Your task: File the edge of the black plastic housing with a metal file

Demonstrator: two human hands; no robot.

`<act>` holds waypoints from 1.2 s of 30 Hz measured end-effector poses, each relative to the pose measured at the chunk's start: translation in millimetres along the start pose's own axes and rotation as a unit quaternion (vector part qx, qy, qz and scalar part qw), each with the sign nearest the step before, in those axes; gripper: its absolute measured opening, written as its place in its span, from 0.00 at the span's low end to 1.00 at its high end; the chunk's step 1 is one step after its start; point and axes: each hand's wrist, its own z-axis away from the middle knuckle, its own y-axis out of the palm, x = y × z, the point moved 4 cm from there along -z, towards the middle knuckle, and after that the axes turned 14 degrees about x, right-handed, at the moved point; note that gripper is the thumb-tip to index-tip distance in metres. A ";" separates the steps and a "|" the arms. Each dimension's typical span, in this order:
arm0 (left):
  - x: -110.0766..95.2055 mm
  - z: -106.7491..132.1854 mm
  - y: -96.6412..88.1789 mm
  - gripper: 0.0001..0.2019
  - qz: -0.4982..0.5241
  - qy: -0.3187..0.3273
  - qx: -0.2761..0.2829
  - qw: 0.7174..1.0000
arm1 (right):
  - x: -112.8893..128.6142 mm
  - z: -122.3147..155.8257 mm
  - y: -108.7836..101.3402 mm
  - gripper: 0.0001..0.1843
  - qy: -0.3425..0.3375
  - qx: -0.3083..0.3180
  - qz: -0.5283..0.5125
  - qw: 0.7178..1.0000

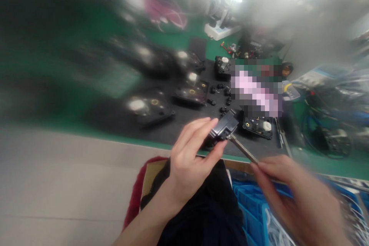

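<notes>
black block, clamped in left fingers, might twist loose if right fingers, pinching a slim rod, push off-line

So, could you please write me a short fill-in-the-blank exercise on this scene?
1. The boxy dark part is held in the ____ hand.
2. The ____ hand grips a slender tool.
3. The mat on the green tabletop is ____.
4. The plastic crate below the table edge is ____.
Missing words: left; right; black; blue.
</notes>
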 end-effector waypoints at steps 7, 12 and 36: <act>-0.9 -0.4 0.5 0.21 -0.004 0.000 -0.001 1.000 | 4.5 -7.3 -32.6 0.06 -0.001 -0.055 0.079 0.995; -1.3 -0.2 0.8 0.21 -0.012 -0.004 0.004 1.000 | 13.6 -23.1 -46.1 0.07 -0.012 -0.060 0.113 0.992; -2.6 0.9 0.8 0.20 -0.020 0.005 0.008 1.000 | -1.9 0.1 -1.8 0.03 -0.003 0.031 0.011 0.999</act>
